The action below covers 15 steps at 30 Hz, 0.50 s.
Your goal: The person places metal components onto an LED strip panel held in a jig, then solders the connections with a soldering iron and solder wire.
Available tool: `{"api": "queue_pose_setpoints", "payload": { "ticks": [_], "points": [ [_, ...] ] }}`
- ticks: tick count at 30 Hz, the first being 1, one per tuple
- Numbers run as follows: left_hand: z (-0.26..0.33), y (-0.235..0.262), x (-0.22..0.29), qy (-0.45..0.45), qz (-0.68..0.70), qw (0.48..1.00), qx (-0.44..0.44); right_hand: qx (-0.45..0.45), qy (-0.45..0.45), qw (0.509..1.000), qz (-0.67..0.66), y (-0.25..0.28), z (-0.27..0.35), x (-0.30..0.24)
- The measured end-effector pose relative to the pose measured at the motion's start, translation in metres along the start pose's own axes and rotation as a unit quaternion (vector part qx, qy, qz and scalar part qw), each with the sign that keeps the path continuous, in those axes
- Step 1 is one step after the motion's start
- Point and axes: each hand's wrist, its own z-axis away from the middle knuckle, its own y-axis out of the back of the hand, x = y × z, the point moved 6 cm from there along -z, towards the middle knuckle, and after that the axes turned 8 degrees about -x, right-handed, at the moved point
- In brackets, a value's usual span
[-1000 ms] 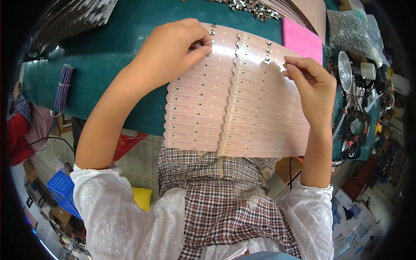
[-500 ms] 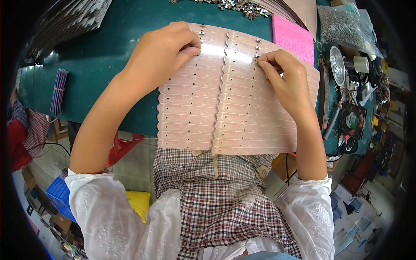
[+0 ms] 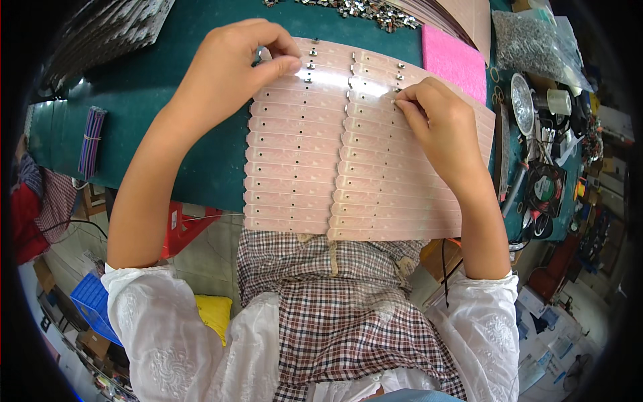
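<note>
Rows of pale pink strips (image 3: 295, 141), overlapped like shingles and each with small dark holes, lie in a slab over the table edge toward my lap. Small shiny metal clips (image 3: 308, 81) sit in line on the far strips. My left hand (image 3: 258, 57) hovers over the far left part of the strips, thumb and forefinger close together; whatever they hold is hidden. On the right half, my right hand (image 3: 435, 110) touches a strip with pinched fingertips, just below another metal clip (image 3: 398, 90). What lies in that pinch is too small to make out.
A green table (image 3: 161, 134) bears a heap of metal clips (image 3: 382, 15) at the far side. A pink foam sheet (image 3: 455, 60) and a bag of small parts (image 3: 529, 43) lie to the right. At left are a bundle of purple sticks (image 3: 92, 144) and stacked strips (image 3: 127, 33).
My left hand has lifted away up and left, uncovering a metal clip on the strip. My right hand has slid slightly nearer to me, one strip down, leaving a clip visible above it.
</note>
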Motion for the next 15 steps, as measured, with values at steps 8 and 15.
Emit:
{"api": "queue_pose_setpoints", "payload": {
  "ticks": [8, 15],
  "points": [
    [-0.059, -0.007, -0.018, 0.009, -0.068, 0.997, 0.024, 0.009, 0.046, 0.985, 0.163, -0.010, 0.006, -0.012],
    [-0.099, -0.036, -0.023, 0.052, -0.117, 0.992, 0.023, 0.047, 0.024, 0.997, 0.060, 0.010, 0.003, -0.009]
  ]
}}
